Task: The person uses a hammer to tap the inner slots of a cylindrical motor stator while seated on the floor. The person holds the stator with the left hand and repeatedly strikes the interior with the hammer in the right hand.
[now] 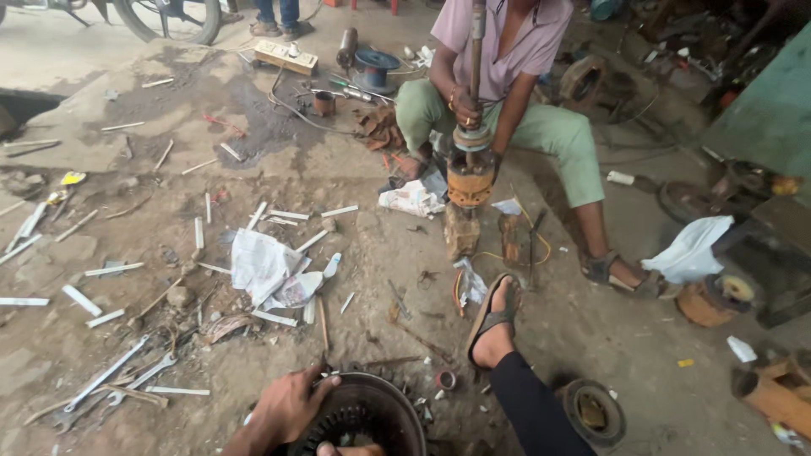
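Observation:
A round dark metal housing with slotted teeth inside sits on the ground at the bottom of the view. My left hand grips its left rim, fingers curled over the edge. Only a sliver of my right hand shows at the bottom edge, over the housing's opening; its fingers are cut off. My leg in a black trouser and sandal stretches out to the right of the housing.
Opposite me a seated person holds an upright orange motor core by its shaft. Spanners lie at the left, with white sticks, crumpled paper, a small round part and scrap around.

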